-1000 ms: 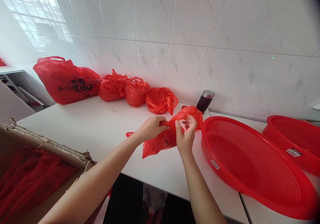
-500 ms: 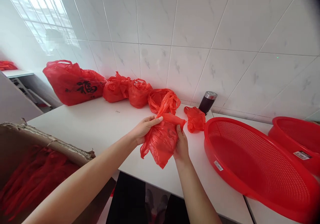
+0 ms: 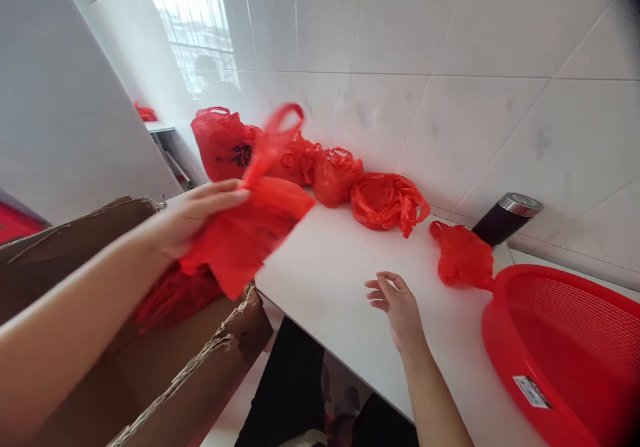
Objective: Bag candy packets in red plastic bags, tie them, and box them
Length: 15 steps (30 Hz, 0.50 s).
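Note:
My left hand (image 3: pixel 207 210) grips a red plastic bag (image 3: pixel 250 227) near its gathered neck. The bag is blurred by motion, its loop handle sticking up, and it hangs over the inner edge of a cardboard box (image 3: pixel 195 374). Inside that box lie more red plastic bags (image 3: pixel 175 297), partly hidden by my left arm. My right hand (image 3: pixel 397 304) hovers above the white table (image 3: pixel 320 260), fingers bent but apart, with nothing in them.
Along the tiled wall stand several filled red bags (image 3: pixel 336 177) and an open-mouthed red bag (image 3: pixel 387 200). A small red bag (image 3: pixel 465 257) lies beside a dark flask (image 3: pixel 507 219). To the right is a big red plastic basket (image 3: pixel 545 347).
My left hand has carried the red bag left, from above the table to over the cardboard box. My right hand has let go of it. The view has turned left.

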Motion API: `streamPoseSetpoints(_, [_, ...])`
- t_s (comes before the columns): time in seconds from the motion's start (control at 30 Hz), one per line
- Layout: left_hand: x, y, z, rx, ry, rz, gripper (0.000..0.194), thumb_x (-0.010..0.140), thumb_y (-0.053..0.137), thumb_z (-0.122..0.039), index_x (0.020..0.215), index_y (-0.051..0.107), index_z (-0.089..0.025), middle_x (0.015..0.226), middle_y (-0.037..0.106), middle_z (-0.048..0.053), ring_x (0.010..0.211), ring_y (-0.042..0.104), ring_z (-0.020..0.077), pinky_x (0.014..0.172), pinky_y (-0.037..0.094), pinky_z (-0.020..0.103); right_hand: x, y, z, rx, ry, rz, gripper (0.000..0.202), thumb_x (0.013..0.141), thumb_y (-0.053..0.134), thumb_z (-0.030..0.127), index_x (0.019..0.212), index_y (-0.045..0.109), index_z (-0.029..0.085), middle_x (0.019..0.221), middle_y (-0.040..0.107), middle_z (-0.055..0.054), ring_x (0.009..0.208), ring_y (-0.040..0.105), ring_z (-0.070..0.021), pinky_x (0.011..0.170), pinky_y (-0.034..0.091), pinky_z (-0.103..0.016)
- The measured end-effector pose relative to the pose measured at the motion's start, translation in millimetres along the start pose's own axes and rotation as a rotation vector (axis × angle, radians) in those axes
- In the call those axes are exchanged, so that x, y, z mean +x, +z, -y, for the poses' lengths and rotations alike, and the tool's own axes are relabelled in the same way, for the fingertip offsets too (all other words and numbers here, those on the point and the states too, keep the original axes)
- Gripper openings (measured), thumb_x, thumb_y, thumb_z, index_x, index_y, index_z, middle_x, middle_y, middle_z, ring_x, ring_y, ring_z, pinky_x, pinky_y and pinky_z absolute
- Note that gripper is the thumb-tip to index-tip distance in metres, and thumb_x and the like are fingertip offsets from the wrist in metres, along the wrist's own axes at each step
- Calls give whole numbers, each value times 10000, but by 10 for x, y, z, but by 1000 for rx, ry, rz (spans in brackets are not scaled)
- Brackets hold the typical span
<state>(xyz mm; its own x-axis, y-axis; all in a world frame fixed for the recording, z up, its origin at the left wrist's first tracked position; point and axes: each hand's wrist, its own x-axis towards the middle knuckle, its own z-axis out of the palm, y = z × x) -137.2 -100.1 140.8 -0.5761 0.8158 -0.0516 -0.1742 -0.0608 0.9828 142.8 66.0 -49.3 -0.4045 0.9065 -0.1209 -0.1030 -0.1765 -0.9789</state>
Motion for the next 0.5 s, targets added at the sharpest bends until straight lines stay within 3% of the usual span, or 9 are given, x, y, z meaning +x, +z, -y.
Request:
streamPoseSetpoints(0.07, [-50, -588, -161, 75, 19, -224, 385, 832, 615, -297, 1165, 608, -105, 878, 716, 40, 835, 691, 243, 675, 572, 379, 11, -33, -192, -124, -2, -73, 415, 753, 657, 564, 938, 584, 200, 839, 701, -59, 666, 649, -168, 588, 542, -286])
streamPoseSetpoints(0.13, [-94, -1121, -164, 144, -62, -378, 415, 818, 626, -366, 1137, 617, -100, 856, 723, 27, 853, 676, 239, 682, 568, 379, 9, -44, -358, -237, -20, -84, 422, 763, 627, 583, 925, 599, 194, 809, 690, -61, 666, 647, -178, 609, 554, -309])
streamPoseSetpoints(0.2, [-126, -1546, -23, 183, -203, -377, 454, 684, 755, -357, 1066, 643, -138, 822, 726, 8, 813, 677, 235, 673, 567, 385, 3, -38, -472, -360, -38, -58, 427, 776, 598, 595, 927, 609, 196, 808, 688, -62, 683, 650, -183, 645, 558, -322])
streamPoseSetpoints(0.23, [-133, -1710, 89, 196, -292, -319, 464, 627, 799, -337, 1026, 652, -153, 812, 724, 3, 791, 681, 234, 667, 566, 383, -1, -31, -506, -422, -44, -43, 428, 783, 584, 601, 932, 610, 201, 815, 689, -61, 695, 654, -185, 666, 557, -325])
streamPoseSetpoints(0.3, [-123, -1944, 369, 246, -484, -184, 407, 567, 833, -265, 921, 663, -160, 774, 716, -4, 721, 686, 219, 623, 563, 346, -5, -18, -539, -514, -50, -27, 431, 797, 557, 611, 949, 605, 211, 833, 692, -59, 721, 665, -188, 695, 552, -324])
streamPoseSetpoints(0.37, [-77, -2074, 697, 332, -581, -158, 273, 562, 817, -188, 775, 650, -151, 666, 687, -22, 587, 665, 187, 511, 528, 271, -6, -12, -544, -559, -50, -41, 435, 808, 537, 619, 963, 596, 217, 841, 693, -58, 730, 672, -189, 707, 549, -322])
streamPoseSetpoints(0.43, [-5, -2130, 1040, 407, -528, -278, 221, 542, 804, -142, 628, 601, -155, 490, 593, -64, 401, 578, 139, 365, 419, 195, -7, -14, -544, -578, -40, -61, 438, 811, 529, 624, 973, 590, 222, 844, 694, -61, 733, 674, -193, 704, 549, -322])
streamPoseSetpoints(0.5, [72, -2133, 1368, 434, -361, -430, 261, 556, 813, -182, 551, 552, -158, 366, 461, -102, 272, 443, 86, 283, 277, 150, -5, -21, -553, -599, -28, -78, 433, 811, 528, 626, 975, 589, 230, 848, 695, -62, 742, 675, -197, 706, 550, -324])
